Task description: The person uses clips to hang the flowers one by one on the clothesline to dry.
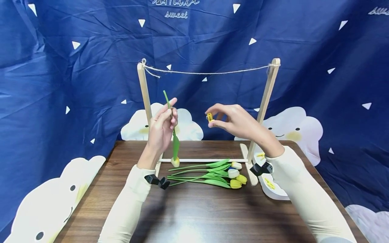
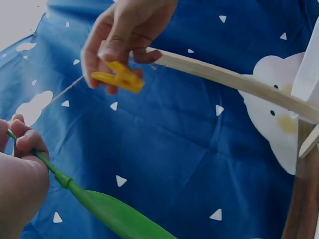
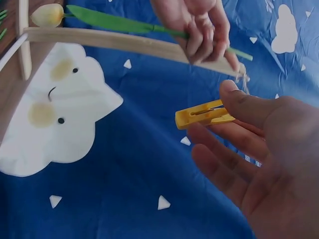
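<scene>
My left hand (image 1: 162,126) grips the green stem of an artificial tulip (image 1: 176,146), which hangs head down with its pale yellow-white bloom just above the table. The stem's cut end points up past my fingers. Between thumb and fingertips, my right hand (image 1: 235,119) pinches a yellow clothespin (image 1: 210,117); the right wrist view shows that clothespin (image 3: 202,114) from the side. Both hands are raised below a string (image 1: 206,73) tied between two wooden posts, and neither touches it.
Several white and yellow tulips (image 1: 234,173) lie on the brown table (image 1: 200,209) under the wooden frame (image 1: 264,98). At the right, partly behind my right forearm, a white cloud-shaped tray (image 1: 275,193) holds yellow clothespins (image 1: 269,183). Blue cloth (image 1: 212,37) hangs behind.
</scene>
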